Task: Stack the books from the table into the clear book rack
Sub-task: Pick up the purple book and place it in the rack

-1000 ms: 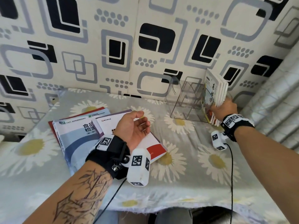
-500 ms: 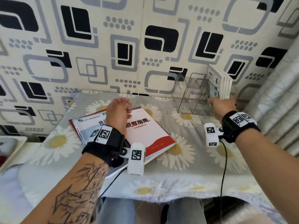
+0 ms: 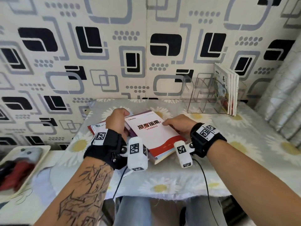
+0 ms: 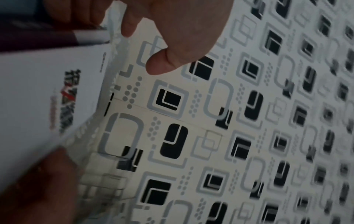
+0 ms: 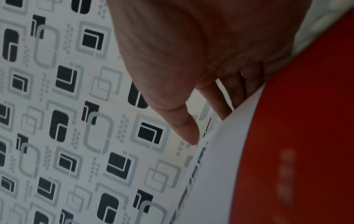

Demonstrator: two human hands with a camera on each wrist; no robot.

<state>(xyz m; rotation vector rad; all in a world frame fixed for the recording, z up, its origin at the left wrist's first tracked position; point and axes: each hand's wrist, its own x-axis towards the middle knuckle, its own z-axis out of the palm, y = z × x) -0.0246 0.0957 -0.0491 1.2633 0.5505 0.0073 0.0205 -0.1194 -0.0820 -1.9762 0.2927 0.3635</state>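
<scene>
A white and red book (image 3: 151,134) lies on top of a small pile of books (image 3: 96,127) on the daisy-print table (image 3: 228,144). My left hand (image 3: 119,118) curls its fingers at the book's left edge; in the left wrist view the left hand (image 4: 139,50) has its thumb (image 4: 161,63) off the cover (image 4: 38,91). My right hand (image 3: 172,126) grips the right edge. The right wrist view shows the right hand (image 5: 208,127) with fingers (image 5: 224,106) behind the book (image 5: 287,151). At the back right the clear rack (image 3: 202,97) holds several upright books (image 3: 226,90) at its right end.
A pale tray (image 3: 9,191) with blurred red and dark things sits on a lower surface at the far left. The patterned wall (image 3: 130,46) runs right behind the table. Silver quilted material (image 3: 280,103) rises at the right. My knees show below the table's front edge (image 3: 162,196).
My right hand has let go of the books in the rack and come back left to the white and red book. My left hand has turned over and taken the book's left edge.
</scene>
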